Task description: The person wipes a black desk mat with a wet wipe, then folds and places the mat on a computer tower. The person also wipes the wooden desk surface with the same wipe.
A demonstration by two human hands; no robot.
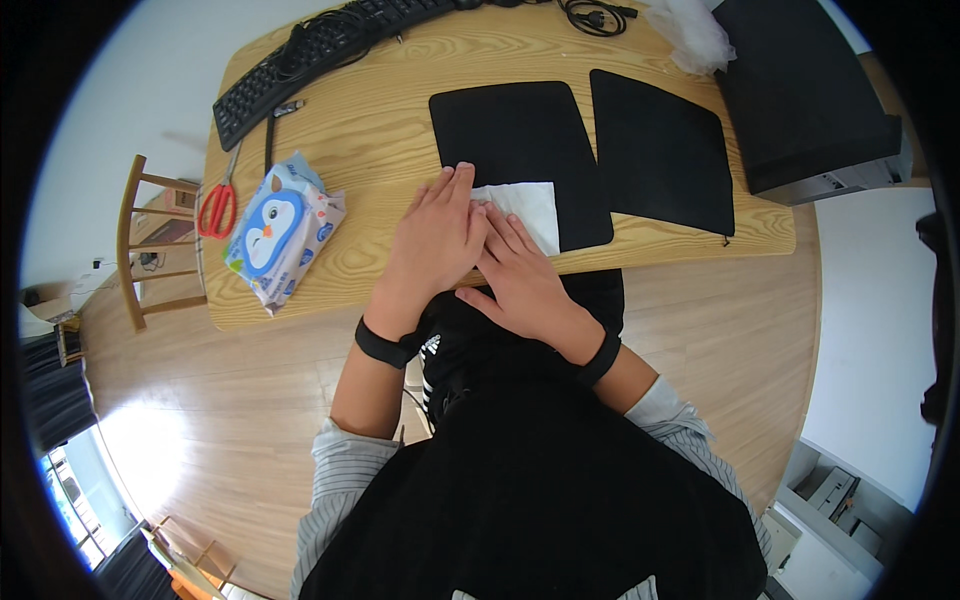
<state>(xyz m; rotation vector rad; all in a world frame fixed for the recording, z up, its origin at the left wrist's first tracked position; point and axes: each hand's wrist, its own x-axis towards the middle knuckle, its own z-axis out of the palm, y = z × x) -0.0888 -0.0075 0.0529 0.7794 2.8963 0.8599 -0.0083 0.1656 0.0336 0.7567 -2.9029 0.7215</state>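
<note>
A white wipe or cloth (531,214) lies on the near part of a black mouse pad (506,124), by the table's front edge. My left hand (442,229) rests palm down at the left side of the cloth and pad, fingers extended close together. Beside it my right hand (521,281) lies flat, its fingertips on the cloth and close to my left thumb; its thumb is spread towards me. What is under both palms is hidden. To the right is a second black pad or flat pouch (664,154).
On the wooden table (360,262) are a wet-wipes pack (281,232), red-handled scissors (217,210), a black keyboard (300,64) with cables, a coiled power cord (596,19), clear plastic wrap (694,37) and a black computer case (810,97). A wooden chair (135,244) stands left.
</note>
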